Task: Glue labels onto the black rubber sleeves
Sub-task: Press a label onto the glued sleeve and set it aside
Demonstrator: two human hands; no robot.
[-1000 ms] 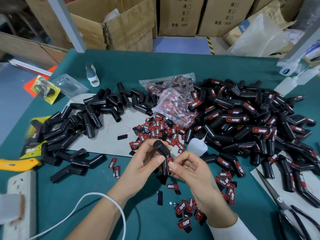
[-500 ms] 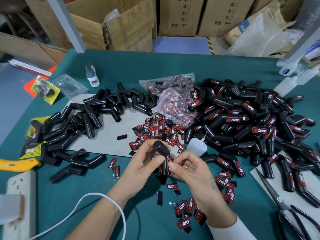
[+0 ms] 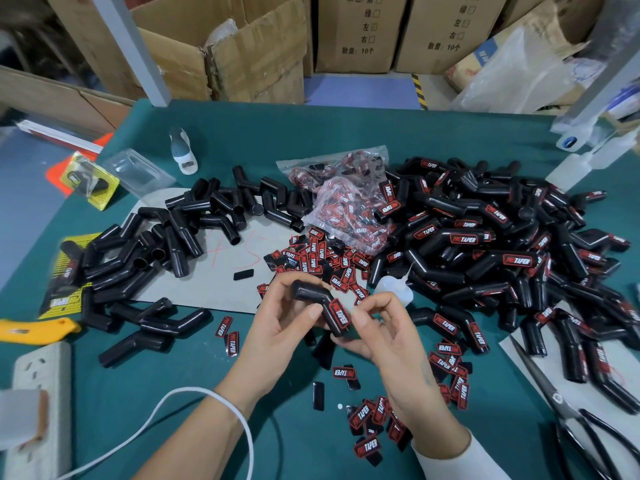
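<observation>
Now tilted label-up versus before: held sleeve [image 3: 320,308], red label [image 3: 338,315] facing camera, stuck on lower leg. Far left: yellow cutter [image 3: 33,330], power strip [image 3: 40,393]. Unlabeled sleeves [image 3: 156,244] piled left on green table [image 3: 138,393]. Left hand [image 3: 277,327] gripping held sleeve, thumb on its side. Right hand [image 3: 377,330] pinching lower end, thumb by label. Loose labels [image 3: 318,261] behind hands, glue bottle [image 3: 393,289] just right. Labeled sleeves [image 3: 502,244] heaped right. Scissors [image 3: 568,410] far right.
</observation>
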